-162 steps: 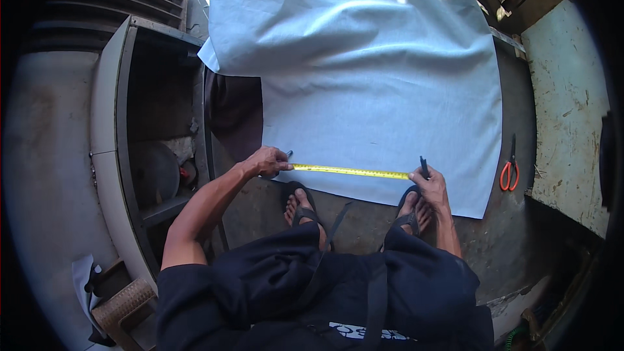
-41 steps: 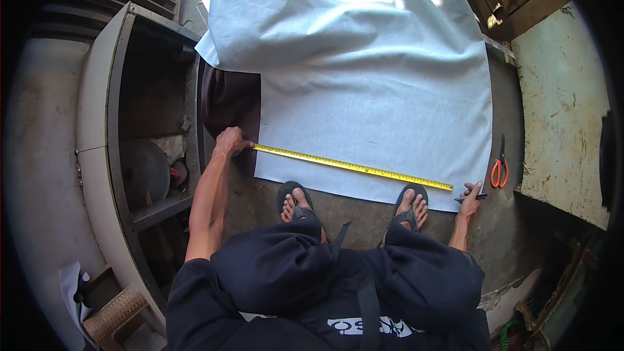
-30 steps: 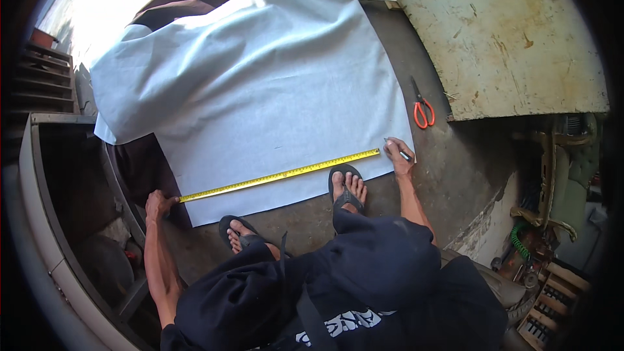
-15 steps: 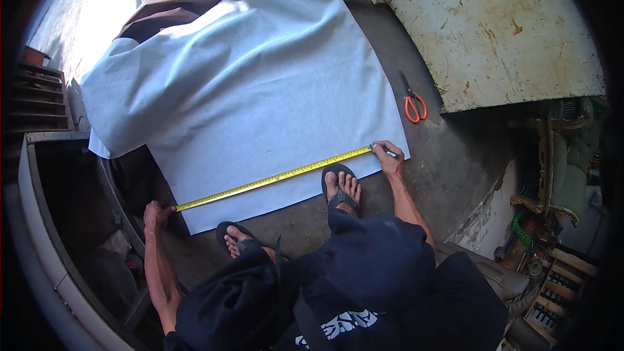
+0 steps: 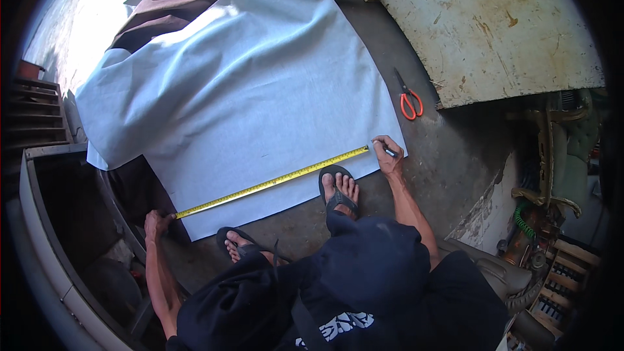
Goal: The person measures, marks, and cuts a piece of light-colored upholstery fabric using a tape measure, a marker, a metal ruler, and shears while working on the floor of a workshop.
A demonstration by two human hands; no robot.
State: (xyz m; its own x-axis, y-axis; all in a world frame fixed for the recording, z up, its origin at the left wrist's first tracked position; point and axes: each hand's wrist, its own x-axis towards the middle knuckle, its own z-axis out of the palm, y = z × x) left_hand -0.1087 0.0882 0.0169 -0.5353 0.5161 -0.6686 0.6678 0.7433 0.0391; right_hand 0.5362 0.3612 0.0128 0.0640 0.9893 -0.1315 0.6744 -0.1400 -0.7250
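A large pale blue-white cloth (image 5: 253, 91) lies spread on the floor, rumpled in its upper part, over dark brown fabric (image 5: 136, 192). A yellow tape measure (image 5: 273, 182) stretches across its lower part. At the strip's left end, beside the cloth's edge, my left hand (image 5: 158, 222) is closed on it. My right hand (image 5: 389, 153) grips a dark pen (image 5: 391, 153) just beyond the strip's right tip, resting over the cloth. Both my sandalled feet are near the lower edge, the right one on it. Red-handled scissors (image 5: 408, 100) lie right of the cloth.
A worn pale board (image 5: 487, 32) stands at upper right. An open metal-framed cabinet (image 5: 54, 149) is at left, with slatted wood (image 5: 38, 110) above. An ornate green upholstered chair (image 5: 571, 149), a green coiled hose (image 5: 523, 218) and a wooden rack (image 5: 558, 286) are at right.
Since the oldest frame my hands have moved apart along a longer tape span, and the view has turned. In the last second my right hand has shifted slightly beside the tape's tip.
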